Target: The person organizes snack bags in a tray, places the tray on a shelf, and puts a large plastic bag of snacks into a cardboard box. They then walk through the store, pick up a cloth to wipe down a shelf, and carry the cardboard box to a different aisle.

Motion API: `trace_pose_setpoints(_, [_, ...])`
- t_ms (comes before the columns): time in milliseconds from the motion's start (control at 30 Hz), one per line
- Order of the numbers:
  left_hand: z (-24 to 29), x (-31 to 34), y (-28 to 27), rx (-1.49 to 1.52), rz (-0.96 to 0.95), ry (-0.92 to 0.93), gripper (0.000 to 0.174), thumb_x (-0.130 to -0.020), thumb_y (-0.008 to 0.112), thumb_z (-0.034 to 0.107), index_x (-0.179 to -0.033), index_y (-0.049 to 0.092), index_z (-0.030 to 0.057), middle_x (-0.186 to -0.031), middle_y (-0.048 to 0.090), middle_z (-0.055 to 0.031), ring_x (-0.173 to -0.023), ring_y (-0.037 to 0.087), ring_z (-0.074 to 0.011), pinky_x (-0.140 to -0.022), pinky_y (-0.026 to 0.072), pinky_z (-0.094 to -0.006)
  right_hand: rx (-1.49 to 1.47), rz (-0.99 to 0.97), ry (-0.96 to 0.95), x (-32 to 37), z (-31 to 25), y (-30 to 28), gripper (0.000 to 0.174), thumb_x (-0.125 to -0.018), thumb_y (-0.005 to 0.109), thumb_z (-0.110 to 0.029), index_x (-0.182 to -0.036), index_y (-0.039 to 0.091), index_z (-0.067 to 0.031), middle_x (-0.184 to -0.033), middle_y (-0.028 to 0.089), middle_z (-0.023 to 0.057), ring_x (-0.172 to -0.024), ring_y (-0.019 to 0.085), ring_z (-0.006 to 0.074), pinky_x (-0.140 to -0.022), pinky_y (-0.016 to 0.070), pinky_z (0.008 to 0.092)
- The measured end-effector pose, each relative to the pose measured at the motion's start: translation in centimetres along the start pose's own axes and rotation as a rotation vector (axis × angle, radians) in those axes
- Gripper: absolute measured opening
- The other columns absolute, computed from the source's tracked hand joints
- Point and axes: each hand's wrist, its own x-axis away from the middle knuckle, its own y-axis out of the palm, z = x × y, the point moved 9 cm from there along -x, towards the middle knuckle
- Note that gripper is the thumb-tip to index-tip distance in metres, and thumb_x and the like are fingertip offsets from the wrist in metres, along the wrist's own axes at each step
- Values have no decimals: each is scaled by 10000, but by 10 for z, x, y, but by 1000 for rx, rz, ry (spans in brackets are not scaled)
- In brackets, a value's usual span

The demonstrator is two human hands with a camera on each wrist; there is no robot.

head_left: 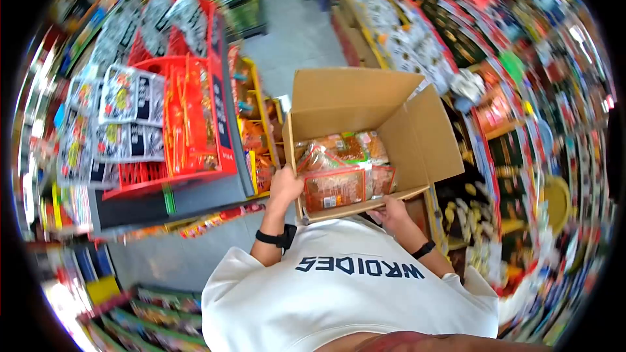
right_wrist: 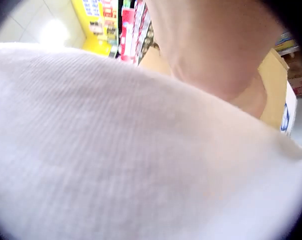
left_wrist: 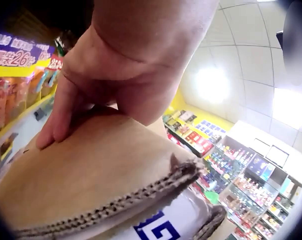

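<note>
An open cardboard box [head_left: 407,140] with raised flaps is held against the front of a white shirt [head_left: 352,267]. Several packaged food bags [head_left: 336,189] lie inside it. My left hand [head_left: 285,188] grips the box's left side near the front corner; in the left wrist view that hand [left_wrist: 121,75] has its fingers bent over the cardboard [left_wrist: 91,170]. At the front edge, right of the middle, my right hand [head_left: 393,215] holds the box, its fingers partly hidden under the rim. The shirt [right_wrist: 116,145] covers most of the right wrist view, with part of the right hand [right_wrist: 216,55] above it.
At the left stands a table [head_left: 117,212] with a red basket [head_left: 225,156] of packets. Shelves of goods [head_left: 482,202] line the right side. Grey floor [head_left: 293,32] shows beyond the box, and an orange-packet display [head_left: 257,137] stands just left of it.
</note>
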Motion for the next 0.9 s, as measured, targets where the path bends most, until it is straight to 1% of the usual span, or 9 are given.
trace_pose_setpoints(200, [51,-34,-39,44,291,-224,287,-730,563,146,-904,572,-82,-850,596,-340,-853,582,-480,-792,469,-513,358,-303,22,-85,-140,66,273,-881,434,-129,-1051,516,68,-927,644,213,-776,664,325,-589,556,313])
trace_pose_setpoints(333, [61,-72,-39,138,400,-297,277,-718,556,118,-878,578,-108,-830,591,-346,-837,586,-477,-777,475,-508,387,-417,9,-128,-212,119,272,-860,468,-101,-1071,481,70,-922,636,216,-727,668,330,-498,528,292])
trace_pose_setpoints(400, [66,-101,-39,165,374,-357,282,-723,570,139,-834,602,-118,-832,587,-349,-839,589,-476,-765,484,-500,582,-395,36,-170,-241,140,275,-885,438,-148,-1067,529,37,-923,651,197,-740,666,316,-535,510,274])
trace_pose_setpoints(467, [65,-141,-43,163,302,-481,296,-724,591,171,-799,621,-113,-839,586,-350,-847,594,-472,-765,493,-489,580,-450,13,-218,-270,169,279,-888,441,-168,-1056,539,31,-912,653,185,-732,666,316,-540,513,272])
trace_pose_setpoints(533, [48,-195,-42,152,320,-468,322,-723,616,210,-812,635,-99,-843,598,-340,-862,605,-457,-795,489,-484,628,-391,163,-256,-279,194,284,-893,436,-188,-1045,541,28,-894,653,170,-732,666,321,-529,514,271])
trace_pose_setpoints(600, [59,-257,-62,41,357,-403,311,-721,621,210,-808,639,-88,-841,606,-329,-849,609,-455,-790,488,-487,569,-343,150,-279,-310,236,279,-876,452,-196,-1033,535,20,-891,644,160,-732,660,340,-531,516,269])
trace_pose_setpoints(700, [71,-339,-82,145,245,-390,263,-708,605,181,-789,643,-67,-842,612,-314,-836,608,-449,-769,493,-480,532,-374,259,-324,-346,262,245,-845,461,-145,-1046,463,-6,-947,589,204,-816,648,357,-568,569,318])
trace_pose_setpoints(733, [67,-362,-87,155,233,-388,257,-706,599,174,-787,643,-66,-845,610,-317,-840,609,-445,-767,493,-477,588,-315,237,-323,-366,278,241,-846,456,-141,-1041,465,1,-966,586,191,-836,646,350,-577,568,302])
trace_pose_setpoints(900, [57,-462,-105,194,205,-459,271,-695,587,153,-831,627,-78,-866,609,-315,-873,593,-453,-796,476,-475,570,-350,228,-379,-426,359,238,-849,451,-127,-1029,504,19,-970,597,203,-835,632,318,-707,579,385])
